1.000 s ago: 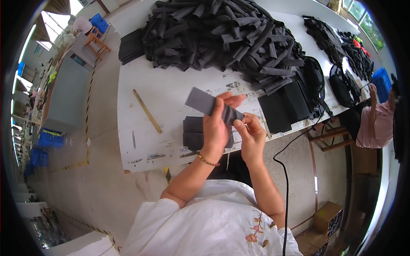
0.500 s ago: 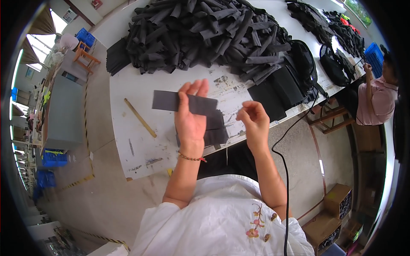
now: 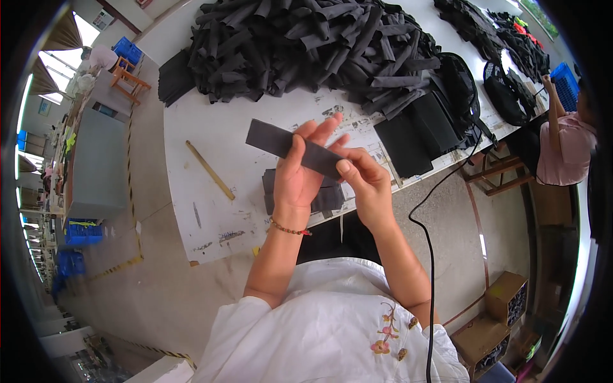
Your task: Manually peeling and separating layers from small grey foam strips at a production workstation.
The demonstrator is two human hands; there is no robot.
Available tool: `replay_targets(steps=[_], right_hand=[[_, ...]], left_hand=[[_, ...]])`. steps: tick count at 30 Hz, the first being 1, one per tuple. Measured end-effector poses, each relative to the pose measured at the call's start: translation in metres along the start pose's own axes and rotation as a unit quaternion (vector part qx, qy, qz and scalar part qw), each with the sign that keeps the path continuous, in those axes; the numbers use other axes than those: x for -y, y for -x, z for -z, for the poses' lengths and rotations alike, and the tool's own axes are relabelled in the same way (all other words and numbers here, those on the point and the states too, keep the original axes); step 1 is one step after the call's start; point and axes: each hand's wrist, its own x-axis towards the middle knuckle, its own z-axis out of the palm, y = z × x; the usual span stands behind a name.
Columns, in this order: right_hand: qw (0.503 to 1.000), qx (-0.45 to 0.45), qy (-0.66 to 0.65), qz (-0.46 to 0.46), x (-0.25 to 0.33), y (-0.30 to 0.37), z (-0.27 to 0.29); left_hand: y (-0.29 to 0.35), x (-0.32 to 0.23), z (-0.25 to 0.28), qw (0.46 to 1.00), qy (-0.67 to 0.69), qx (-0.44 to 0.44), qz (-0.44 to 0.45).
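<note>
A dark grey fabric strip (image 3: pixel 268 138) lies slantwise across my left hand (image 3: pixel 299 172), its thumb pressing the strip against the palm and fingers. My right hand (image 3: pixel 369 185) pinches the strip's right end between thumb and forefinger. Beneath my hands, a small stack of similar dark pieces (image 3: pixel 329 197) rests near the table's front edge, partly hidden by my left hand and wrist. On the white table (image 3: pixel 191 223), left of that stack, lies a narrow yellowish stick (image 3: pixel 209 170).
A big heap of dark strips (image 3: pixel 306 51) covers the table's far side. To the right sit flat black panels (image 3: pixel 408 140) and black bags (image 3: pixel 504 96). A black cable (image 3: pixel 429 236) hangs beside my right arm. Another person (image 3: pixel 565 143) in pink sits at the right.
My right hand has moved left and taken hold of the strip's right end. The strip has tilted, its left end now higher, and my left hand has shifted slightly right.
</note>
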Motion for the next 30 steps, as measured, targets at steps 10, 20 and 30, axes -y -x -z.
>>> replay_targets(steps=[10, 20, 30], right_hand=[[0.860, -0.023, 0.337, 0.382, 0.012, 0.008, 0.007], [0.985, -0.017, 0.138, -0.100, -0.010, 0.006, 0.007], [0.864, -0.114, 0.483, 0.086, -0.052, 0.013, 0.043]], left_hand=[[0.026, -0.034, 0.061, 0.998, -0.018, -0.040, -0.040], [0.069, -0.073, 0.058, 0.896, -0.380, -0.230, 0.015], [0.059, -0.059, 0.048, 0.669, -0.713, -0.179, -0.109]])
